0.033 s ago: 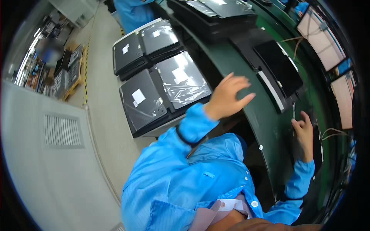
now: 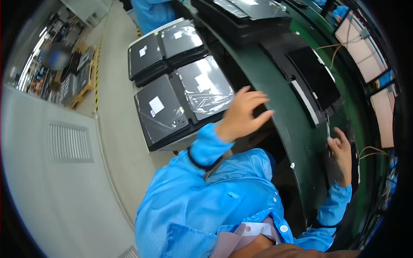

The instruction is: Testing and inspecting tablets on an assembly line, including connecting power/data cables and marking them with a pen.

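My left hand [image 2: 244, 112] hovers with fingers spread, between the film-wrapped panel [image 2: 205, 86] on the stacks and the green bench [image 2: 286, 129]. Nothing is in it. At the right, my right hand [image 2: 341, 150] is closed on a thin silvery tool [image 2: 328, 125], whose kind I cannot make out. The tool's far end reaches the near corner of a dark, glossy screen panel [image 2: 313, 76] lying on the bench. Along that panel's left side runs a white strip [image 2: 304, 103].
Several dark panels [image 2: 161, 109] in clear film lie in black trays on my left. More panels [image 2: 254, 8] are stacked at the far end of the bench. Cables [image 2: 372, 148] and pale monitors [image 2: 361, 45] line the right. A co-worker's blue sleeve [image 2: 150, 15] shows beyond.
My left hand has drawn back to the left, away from the bench. My right hand has shifted slightly toward me, still closed on the thin tool.
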A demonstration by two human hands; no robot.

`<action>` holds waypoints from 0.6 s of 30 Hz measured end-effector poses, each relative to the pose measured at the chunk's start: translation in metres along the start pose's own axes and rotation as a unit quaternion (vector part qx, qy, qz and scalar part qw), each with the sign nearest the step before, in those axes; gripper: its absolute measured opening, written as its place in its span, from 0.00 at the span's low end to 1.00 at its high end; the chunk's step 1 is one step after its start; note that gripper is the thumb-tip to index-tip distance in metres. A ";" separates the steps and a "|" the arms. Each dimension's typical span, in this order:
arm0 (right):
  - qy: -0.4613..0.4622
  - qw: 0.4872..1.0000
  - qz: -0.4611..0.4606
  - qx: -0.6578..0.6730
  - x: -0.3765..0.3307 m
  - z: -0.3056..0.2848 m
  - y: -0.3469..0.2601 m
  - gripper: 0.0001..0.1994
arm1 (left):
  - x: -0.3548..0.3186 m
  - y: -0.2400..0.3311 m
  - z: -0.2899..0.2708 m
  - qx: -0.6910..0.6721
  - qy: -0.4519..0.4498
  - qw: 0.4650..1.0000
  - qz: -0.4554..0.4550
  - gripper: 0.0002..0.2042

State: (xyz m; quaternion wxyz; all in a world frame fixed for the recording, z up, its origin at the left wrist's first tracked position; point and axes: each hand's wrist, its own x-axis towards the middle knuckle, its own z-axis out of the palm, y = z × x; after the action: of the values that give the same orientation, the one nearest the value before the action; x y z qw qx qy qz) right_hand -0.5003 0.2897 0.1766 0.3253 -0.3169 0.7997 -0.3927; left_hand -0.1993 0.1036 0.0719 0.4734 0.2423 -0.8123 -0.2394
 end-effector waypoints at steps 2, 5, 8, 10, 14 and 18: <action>-0.135 0.987 -0.032 0.084 -0.020 0.007 -0.012 0.29 | -0.058 -0.012 -0.067 0.085 0.043 0.988 -0.118 0.20; -0.309 0.941 -0.057 0.124 -0.030 0.066 -0.034 0.16 | -0.117 -0.033 -0.154 0.406 -0.110 0.879 -0.225 0.53; -0.288 0.935 -0.140 0.153 -0.016 0.178 -0.057 0.12 | -0.145 -0.040 -0.201 0.423 -0.153 0.843 -0.297 0.57; -0.251 0.923 -0.251 0.148 0.004 0.260 -0.073 0.11 | -0.149 -0.042 -0.206 0.398 -0.156 0.853 -0.301 0.55; -0.227 0.931 -0.282 0.039 0.052 0.385 -0.090 0.18 | -0.149 -0.050 -0.188 0.335 -0.130 0.915 -0.184 0.41; -0.211 0.931 -0.286 0.086 0.078 0.428 -0.077 0.18 | -0.152 -0.057 -0.175 0.325 -0.104 0.931 -0.131 0.26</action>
State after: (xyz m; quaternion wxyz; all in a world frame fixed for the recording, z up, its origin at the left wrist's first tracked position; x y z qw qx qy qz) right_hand -0.1974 0.0115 0.0142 0.3862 -0.5787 0.5514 -0.4603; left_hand 0.0309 0.1262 0.0133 0.2459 0.4603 -0.8518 -0.0462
